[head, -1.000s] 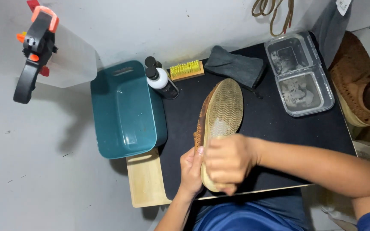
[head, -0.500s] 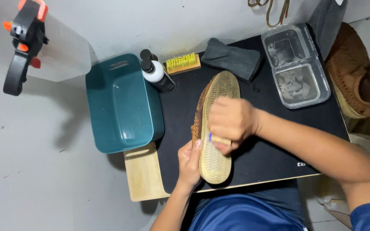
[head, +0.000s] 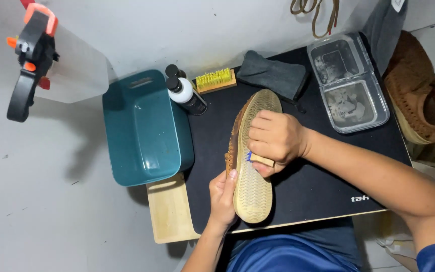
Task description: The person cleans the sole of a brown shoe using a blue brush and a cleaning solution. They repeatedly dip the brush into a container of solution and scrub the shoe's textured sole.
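A brown shoe (head: pixel 254 171) lies sole-up on a black mat (head: pixel 308 186), its tan ridged sole facing me. My left hand (head: pixel 222 197) grips the shoe's near left edge and steadies it. My right hand (head: pixel 275 138) is closed around a small wooden brush (head: pixel 261 160) with blue bristles, pressed against the middle of the sole. Most of the brush is hidden under my fingers.
A teal plastic tub (head: pixel 144 128) stands left of the mat on a wooden board (head: pixel 169 211). Two dark bottles (head: pixel 185 90), a yellow-bristled brush (head: pixel 215 79) and a grey cloth (head: pixel 273 75) lie behind the shoe. A clear two-part tray (head: pixel 348 83) and another brown shoe (head: pixel 421 95) sit at right.
My right hand with the brush has travelled from the near end of the sole up toward its middle. The left hand keeps its hold on the shoe's edge.
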